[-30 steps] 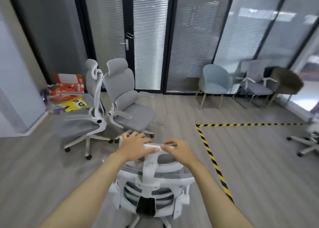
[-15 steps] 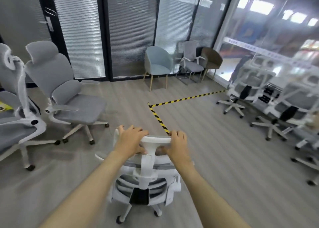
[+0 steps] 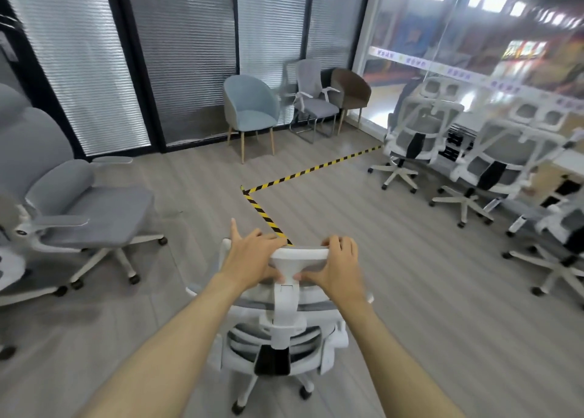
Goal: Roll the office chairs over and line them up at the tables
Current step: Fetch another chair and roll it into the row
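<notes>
Two-hand grip at headrest (image 3: 300,254) of office chair (image 3: 286,310)
The left hand (image 3: 252,259) and right hand (image 3: 339,267) clasp its top edge, thumbs beneath; the rest of the chair stands directly below.

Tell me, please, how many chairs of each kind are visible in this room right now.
White-framed mesh office chairs on castors: 4
Grey padded office chairs on castors: 2
Chairs without castors by the back wall (blue, grey, brown): 3
Total: 9

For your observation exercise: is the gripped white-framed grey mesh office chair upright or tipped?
Upright: the white-framed grey mesh office chair stands on its castors.
</notes>
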Tool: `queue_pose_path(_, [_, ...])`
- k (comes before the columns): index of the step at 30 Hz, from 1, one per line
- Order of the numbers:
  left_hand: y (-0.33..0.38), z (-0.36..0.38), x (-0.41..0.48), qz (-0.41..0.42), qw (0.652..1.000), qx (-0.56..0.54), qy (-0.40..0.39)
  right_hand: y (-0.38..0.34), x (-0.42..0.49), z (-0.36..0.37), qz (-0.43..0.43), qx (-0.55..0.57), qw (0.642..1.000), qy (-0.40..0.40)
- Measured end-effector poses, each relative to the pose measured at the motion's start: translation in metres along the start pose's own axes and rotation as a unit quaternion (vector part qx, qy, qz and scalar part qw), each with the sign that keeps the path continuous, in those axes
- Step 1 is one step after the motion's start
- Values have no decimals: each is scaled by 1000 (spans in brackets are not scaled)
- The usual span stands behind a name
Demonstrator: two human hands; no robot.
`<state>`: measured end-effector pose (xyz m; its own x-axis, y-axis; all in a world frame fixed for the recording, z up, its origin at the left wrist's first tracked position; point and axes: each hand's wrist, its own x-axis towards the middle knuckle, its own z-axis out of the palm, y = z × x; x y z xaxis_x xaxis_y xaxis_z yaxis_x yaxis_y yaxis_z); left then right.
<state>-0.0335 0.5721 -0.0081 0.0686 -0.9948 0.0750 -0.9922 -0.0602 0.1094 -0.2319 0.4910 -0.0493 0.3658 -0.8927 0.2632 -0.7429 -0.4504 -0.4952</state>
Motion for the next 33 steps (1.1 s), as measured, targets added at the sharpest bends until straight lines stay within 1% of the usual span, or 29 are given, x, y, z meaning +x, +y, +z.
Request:
queue_pose_path(3, [14,5,38,8,1000,1,0,27,21,1,4,-13,999,51])
queue_pose_path(7, [31,12,92,14,1000,12,11,56,56,1,15,-16,997,77])
queue_pose_path(11, [43,20,151,15,999,15,26,86,88,10,-12,-24,994,108])
queue_pose_path(14, [48,28,199,30,998,14,45,104,124,11,-5,-66,995,77])
queue_pose_path(17, [55,34,246,27,999,-17,11,121,165,5,45,-109,993,11])
queue_pose_path(20, [58,43,293,39,998,-40,19,137,204,-2,88,-70,994,-21])
queue_pose_path(22, [57,50,325,55,997,-40,28,145,230,-5,115,-51,992,-12])
queue_pose_path(27, [49,67,414,109,992,-13,62,177,298,2,149,-47,988,6])
queue_pose_path(31, [50,75,493,134,989,-31,62,204,363,2,169,-80,982,-5])
queue_pose_path(33, [53,77,532,139,988,-39,57,215,399,-2,195,-98,975,-35])
